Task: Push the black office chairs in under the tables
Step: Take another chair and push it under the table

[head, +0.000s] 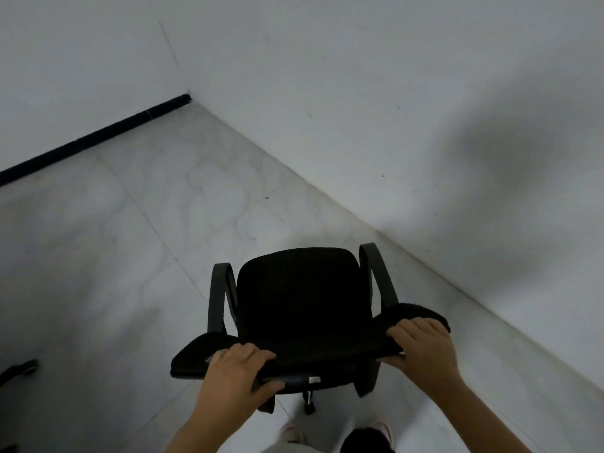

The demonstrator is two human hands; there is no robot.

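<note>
Black office chair [300, 299] on pale tiled floor [130, 240], left hand [235, 371] and right hand [421, 348] grasping its backrest top, small white label under the seat unreadable

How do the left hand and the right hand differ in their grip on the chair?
The left hand grips the backrest nearer its middle; the right hand grips near its end. The left hand sits lower in the view, the right higher. Both curl their fingers over the top edge of the chair.

Black office chair [304, 299], pale marbled floor tiles [163, 230], white walls [359, 76]
</note>
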